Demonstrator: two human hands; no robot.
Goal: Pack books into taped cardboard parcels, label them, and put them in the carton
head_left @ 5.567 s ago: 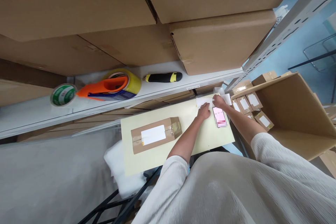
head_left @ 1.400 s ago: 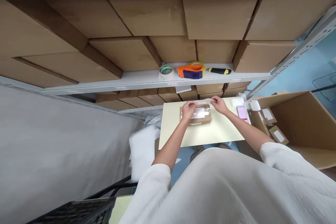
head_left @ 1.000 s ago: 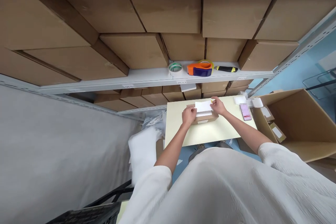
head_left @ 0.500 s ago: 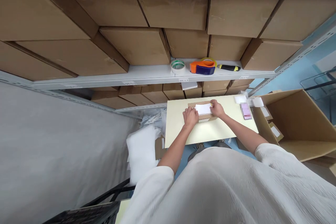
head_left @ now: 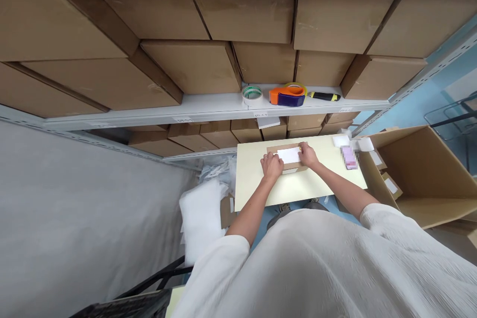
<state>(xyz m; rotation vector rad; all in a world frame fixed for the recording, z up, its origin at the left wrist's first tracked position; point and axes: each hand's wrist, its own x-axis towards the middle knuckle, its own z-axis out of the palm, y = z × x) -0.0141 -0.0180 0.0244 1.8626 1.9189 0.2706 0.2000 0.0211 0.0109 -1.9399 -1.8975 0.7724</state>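
Observation:
A small brown cardboard box (head_left: 286, 165) lies on the pale yellow tabletop (head_left: 257, 194). Across its upper face is a white label (head_left: 288, 155), looking flat against the cardboard. My left hand (head_left: 272, 165) is closed at the label's left end, fingers curled and resting over that side of the box. At the opposite end, my right hand (head_left: 307, 154) pinches the label's right edge, touching the box as well. The fingertips of both hands are partly hidden, and a speck of yellow shows by the right thumb.
Above the table, a shelf (head_left: 212, 104) holds cardboard boxes, a tape roll (head_left: 252, 94), an orange-and-blue tape dispenser (head_left: 286, 95) and a black-and-yellow cutter (head_left: 325, 96). A large open carton (head_left: 439, 169) stands right. White foam sheets (head_left: 201, 218) are stacked left.
The left end of the label now looks smoother against the box, and my left hand has shifted very slightly. My right hand stays at the label's right end.

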